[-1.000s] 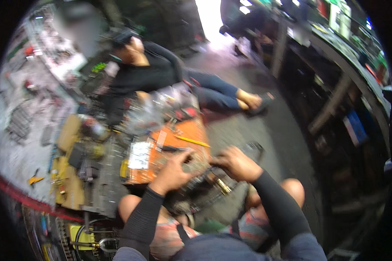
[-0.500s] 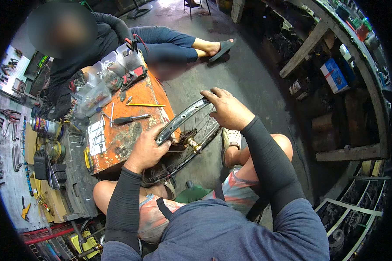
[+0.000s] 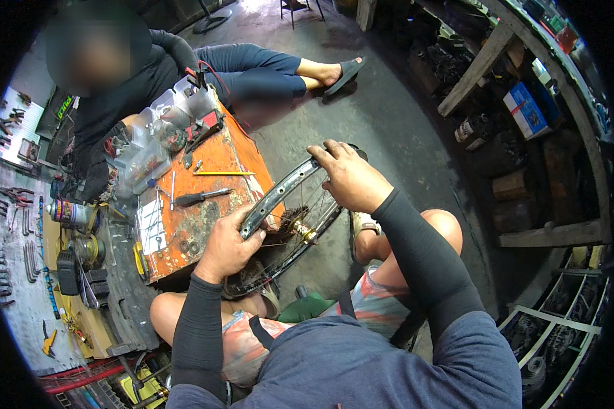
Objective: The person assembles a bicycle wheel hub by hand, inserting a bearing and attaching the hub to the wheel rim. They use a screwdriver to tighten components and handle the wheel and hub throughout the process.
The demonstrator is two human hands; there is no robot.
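A bicycle wheel [image 3: 284,187] without a tyre stands tilted between my legs, its bare black rim upward. My left hand [image 3: 228,247] is closed around the rim's near left part, thumb on the inner side. My right hand [image 3: 351,176] grips the rim farther along to the right, fingers over its outer edge. Below the rim show the gold hub [image 3: 305,234] and the dark sprocket cassette [image 3: 293,219], with thin spokes running out from it. The wheel's lower part is partly hidden by my left hand and leg.
Left of the wheel stands an orange worktop [image 3: 215,163] with a screwdriver [image 3: 205,197], a yellow pencil [image 3: 223,173] and clear plastic bins [image 3: 150,160]. Behind it a person [image 3: 136,88] sits with legs stretched out. Tools hang on a board [image 3: 24,273] at left; a wooden shelf frame [image 3: 552,236] stands at right.
Both hands and the wheel have shifted very slightly to the left, while the whole view has also moved a little. My grip on the rim stays the same.
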